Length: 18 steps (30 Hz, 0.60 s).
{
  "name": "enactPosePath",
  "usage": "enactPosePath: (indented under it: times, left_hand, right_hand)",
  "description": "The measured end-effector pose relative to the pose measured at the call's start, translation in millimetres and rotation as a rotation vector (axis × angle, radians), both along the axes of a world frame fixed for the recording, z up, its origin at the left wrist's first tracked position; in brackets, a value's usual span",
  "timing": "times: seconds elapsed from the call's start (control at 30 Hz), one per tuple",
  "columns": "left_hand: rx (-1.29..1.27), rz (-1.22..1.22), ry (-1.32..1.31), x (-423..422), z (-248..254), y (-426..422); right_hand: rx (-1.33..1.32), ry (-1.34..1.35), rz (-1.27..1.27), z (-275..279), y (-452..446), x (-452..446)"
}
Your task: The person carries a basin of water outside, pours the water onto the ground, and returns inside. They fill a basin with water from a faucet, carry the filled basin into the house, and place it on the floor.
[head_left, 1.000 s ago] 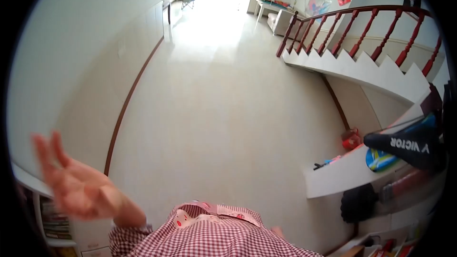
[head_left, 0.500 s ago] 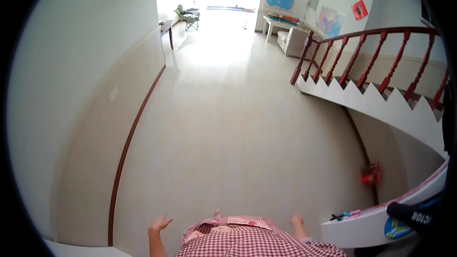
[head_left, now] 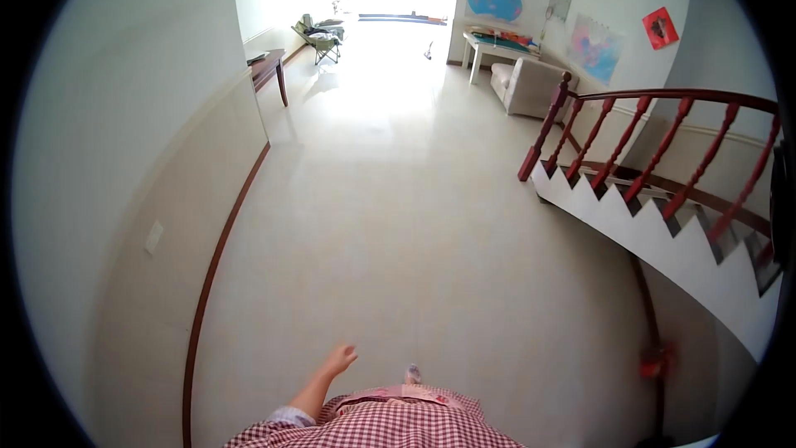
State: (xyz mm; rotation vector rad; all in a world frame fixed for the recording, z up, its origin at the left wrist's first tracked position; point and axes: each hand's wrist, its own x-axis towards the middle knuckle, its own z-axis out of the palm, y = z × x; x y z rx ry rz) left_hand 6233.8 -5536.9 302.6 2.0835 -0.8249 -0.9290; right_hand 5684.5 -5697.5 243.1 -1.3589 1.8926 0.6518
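Note:
My left hand (head_left: 340, 358) hangs in front of my body at the lower middle of the view, its fingers loosely curled with nothing seen in them. It touches nothing and has the pale floor (head_left: 398, 257) beneath it. A red checked apron (head_left: 390, 423) with a pink pocket edge covers my front, just right of the hand. One foot in a light shoe (head_left: 413, 374) shows beyond the apron. My right hand is out of view.
On the right rises a staircase with a dark red railing (head_left: 543, 129). A red object (head_left: 657, 361) sits by the right wall. Ahead stand a pale armchair (head_left: 539, 87), a white table (head_left: 473, 54), a folding chair (head_left: 323, 40) and a brown side table (head_left: 269, 66).
I have moved forward; the stairs and furniture appear nearer. My left hand has swung forward and inward, its fingers curling. My right hand and the white ledge at lower right have left view.

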Motion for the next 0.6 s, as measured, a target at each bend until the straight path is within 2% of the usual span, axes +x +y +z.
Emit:
enactPosePath:
  times: [0.03, 0.07, 0.1, 0.13, 0.17, 0.2, 0.23, 0.27, 0.3, 0.33, 0.37, 0.47, 0.5, 0.53, 0.57, 0.6]
  left_hand:
    - [0.109, 0.096, 0.067, 18, -42, 23]
    - [0.276, 0.156, 0.091, 29, -47, 49]
    - [0.457, 0.241, 0.328, 36, -56, 80]
    - [0.518, 0.244, 0.336, 38, -38, 109]
    - [0.220, 0.420, 0.458, 28, -43, 136]
    - [0.491, 0.428, 0.392, 42, -43, 163]
    - [0.627, 0.490, 0.394, 55, -27, 171]
    - [0.692, 0.546, 0.394, 71, -12, 164]
    - [0.718, 0.593, 0.407, 83, -5, 157]
    - [0.711, 0.615, 0.407, 101, -8, 134]
    - [0.722, 0.642, 0.407, 122, -11, 112]
    - [0.657, 0.656, 0.384, 204, -14, 5]
    - [0.602, 0.635, 0.363, 236, -19, -43]
    - [0.505, 0.612, 0.331, 269, -33, -92]
    - [0.353, 0.576, 0.275, 309, -50, -151]
    - [0.142, 0.533, 0.222, 355, -60, -224]
  right_hand:
    - [-0.007, 0.001, 0.015, -2, -41, 21]
    - [-0.033, -0.002, 0.033, 0, -84, 43]
    - [-0.082, -0.017, 0.065, -5, -134, 65]
    - [-0.156, -0.034, 0.092, -8, -191, 94]
    - [-0.274, -0.100, 0.112, -3, -258, 138]
    - [-0.411, -0.195, 0.131, 6, -323, 188]
    - [-0.589, -0.374, 0.203, 53, -376, 249]
    - [-0.534, -0.508, 0.115, 31, -449, 290]
    - [-0.615, -0.677, 0.169, 99, -471, 335]
    - [-0.668, -0.766, 0.198, 134, -505, 383]
    - [-0.718, -0.858, 0.221, 140, -539, 425]
    - [-0.525, -1.044, 0.010, 140, -609, 494]
    - [-0.439, -1.009, -0.087, 105, -624, 495]
    - [-0.382, -0.842, -0.055, 85, -625, 491]
    - [-0.360, -0.455, 0.349, 71, -625, 477]
    - [-0.369, -0.454, 0.345, 82, -655, 501]
